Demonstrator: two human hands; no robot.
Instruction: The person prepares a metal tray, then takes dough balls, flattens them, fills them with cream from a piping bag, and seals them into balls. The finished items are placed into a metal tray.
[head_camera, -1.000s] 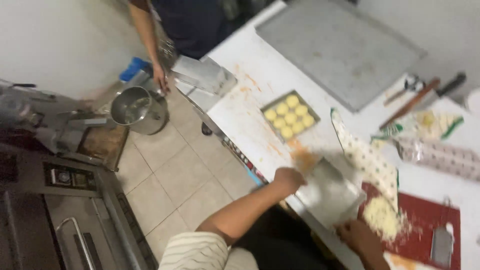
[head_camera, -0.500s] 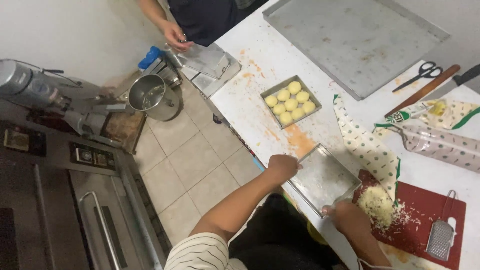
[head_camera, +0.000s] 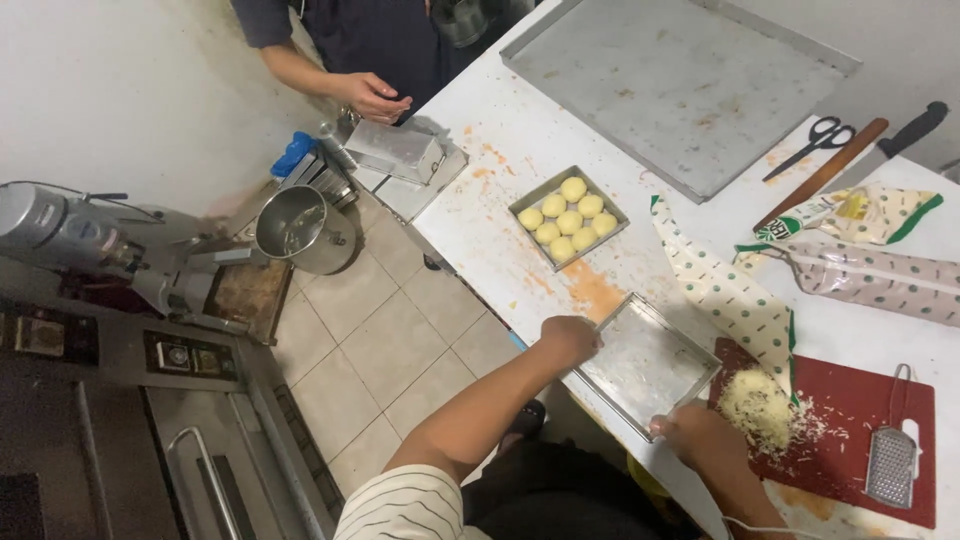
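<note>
Empty square metal baking pan (head_camera: 648, 364) lies at the near edge of the white worktable (head_camera: 520, 140), gripped on two sides: the left hand (head_camera: 570, 338) curls its fingers over the pan's left rim, and the right hand (head_camera: 695, 432) closes on the near right corner. Just right of it a red cutting board (head_camera: 880, 420) carries a heap of grated cheese (head_camera: 757, 408) and a small grater (head_camera: 890, 465). Beyond sits a smaller pan of dough balls (head_camera: 568, 217), and another person's hand (head_camera: 372, 96) hovers by a metal box (head_camera: 393, 150).
</note>
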